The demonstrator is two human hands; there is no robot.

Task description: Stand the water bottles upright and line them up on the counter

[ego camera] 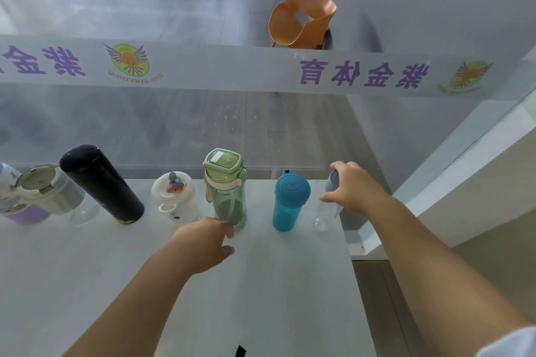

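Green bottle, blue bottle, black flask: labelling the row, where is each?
green bottle (229, 197), head view, clear body
blue bottle (285, 216), head view, lower body
black flask (101, 182), head view, side wall

On the pale grey surface (275, 284): a glossy black flask (101, 185), a translucent green bottle (227, 191) with cream collar, a teal bottle (288, 201), a white cup (174, 197), and at nine o'clock a purple-based bottle (17, 206). Beyond, an orange chair (301, 22).

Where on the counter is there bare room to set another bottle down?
The near counter in front of the row is bare except for the forearms. One gap lies between the green bottle and blue bottle. The left end is crowded: black flask, white cup and lidded cup stand close.
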